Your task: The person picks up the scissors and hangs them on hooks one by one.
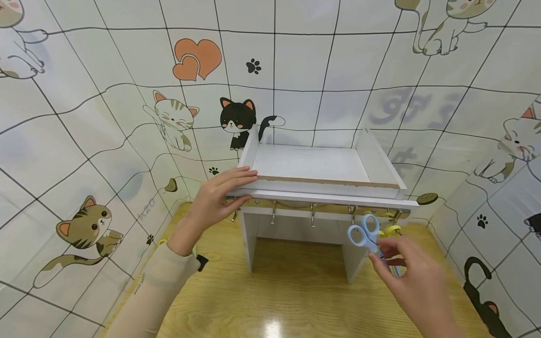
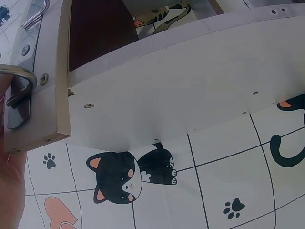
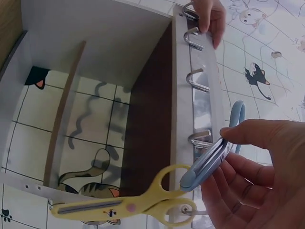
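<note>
Head cam: my left hand (image 1: 220, 197) lies flat-fingered on the white shelf's (image 1: 321, 180) front left corner, while my right hand (image 1: 412, 272) pinches the blue scissors (image 1: 365, 234), handles up just under the hooks (image 1: 313, 213). Left wrist cam: only the shelf underside shows, fingers barely visible. Right wrist cam: the blue scissors sit just right of a free hook (image 3: 200, 139), and yellow scissors (image 3: 128, 202) already hang there.
</note>
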`<control>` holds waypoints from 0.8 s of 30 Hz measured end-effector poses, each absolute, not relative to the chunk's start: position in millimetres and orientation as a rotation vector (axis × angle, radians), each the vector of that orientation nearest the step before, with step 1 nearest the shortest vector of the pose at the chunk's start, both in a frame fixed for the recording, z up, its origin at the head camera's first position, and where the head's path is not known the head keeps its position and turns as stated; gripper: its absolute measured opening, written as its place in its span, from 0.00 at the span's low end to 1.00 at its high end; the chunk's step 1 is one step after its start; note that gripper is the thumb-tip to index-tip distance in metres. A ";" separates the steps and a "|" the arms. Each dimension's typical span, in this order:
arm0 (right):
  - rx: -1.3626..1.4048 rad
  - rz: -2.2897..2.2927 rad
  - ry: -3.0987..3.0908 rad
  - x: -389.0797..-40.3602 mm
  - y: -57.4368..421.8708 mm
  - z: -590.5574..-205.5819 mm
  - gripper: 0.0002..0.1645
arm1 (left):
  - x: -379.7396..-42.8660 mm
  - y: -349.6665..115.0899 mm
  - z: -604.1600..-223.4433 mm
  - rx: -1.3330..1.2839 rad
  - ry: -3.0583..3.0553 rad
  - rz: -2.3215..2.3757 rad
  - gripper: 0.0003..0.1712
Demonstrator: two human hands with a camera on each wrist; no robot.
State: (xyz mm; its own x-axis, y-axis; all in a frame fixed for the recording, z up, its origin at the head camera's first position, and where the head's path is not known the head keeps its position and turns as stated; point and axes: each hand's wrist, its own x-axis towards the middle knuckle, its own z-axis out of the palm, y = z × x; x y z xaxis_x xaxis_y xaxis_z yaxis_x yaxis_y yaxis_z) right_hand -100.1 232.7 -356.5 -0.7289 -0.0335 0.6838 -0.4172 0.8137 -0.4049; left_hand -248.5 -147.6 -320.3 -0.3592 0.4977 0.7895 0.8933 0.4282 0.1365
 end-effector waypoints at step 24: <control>0.309 0.502 -2.311 -117.6 219.9 -397.4 0.19 | -249.9 -147.9 -321.9 -1.172 -2.008 -0.764 0.27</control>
